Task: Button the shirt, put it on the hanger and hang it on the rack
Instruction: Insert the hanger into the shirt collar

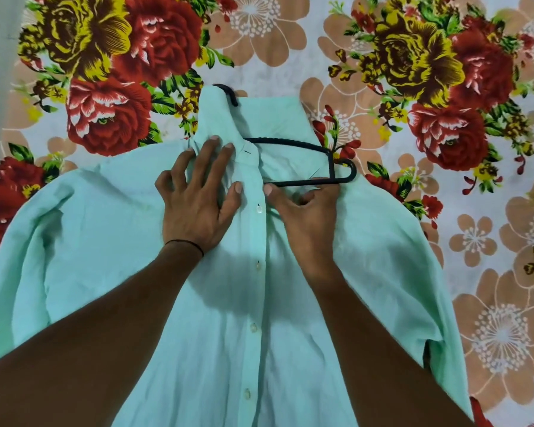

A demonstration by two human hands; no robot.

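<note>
One shirt (105, 241), one hanger (305, 181), two hands. The mint shirt lies front up and spread out on a flowered sheet (290, 41). Four buttons (258, 208) show down its front, all fastened.

The left hand (198, 204), with a black band (185, 242) at the wrist, presses flat with fingers spread on the shirt just left of the placket, below the collar (275, 118). The right hand (302, 217) has its fingers curled into the shirt's cloth, just under the hanger's lower bar.

The black hanger sits partly inside the shirt. Its hook (228, 94) pokes out past the collar, and its right end lies bare over the shoulder.
</note>
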